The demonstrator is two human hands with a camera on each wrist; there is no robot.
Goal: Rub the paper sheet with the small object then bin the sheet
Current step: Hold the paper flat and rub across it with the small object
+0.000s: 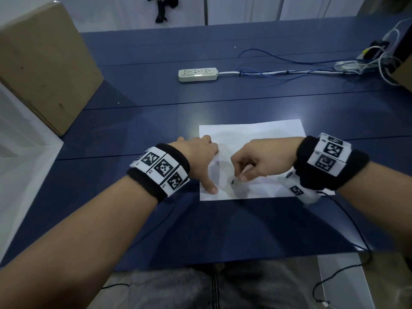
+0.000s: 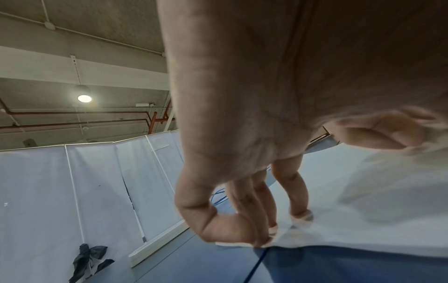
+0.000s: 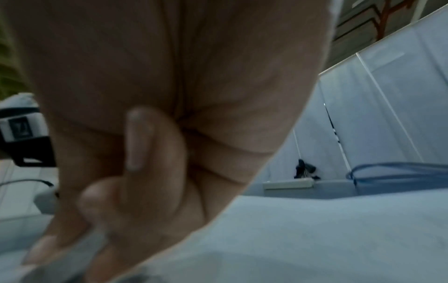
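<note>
Paper sheet (image 1: 252,139) flat on blue table (image 1: 156,90). Left hand (image 1: 198,157) spread, fingertips (image 2: 300,215) pressing sheet's left edge. Right hand (image 1: 256,161) curled, pinching small object (image 1: 234,181) against sheet.

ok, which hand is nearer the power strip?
Left, narrowly. The left hand rests on the paper sheet's left edge, below the power strip. The right hand sits further right, pinching the small object.
</note>
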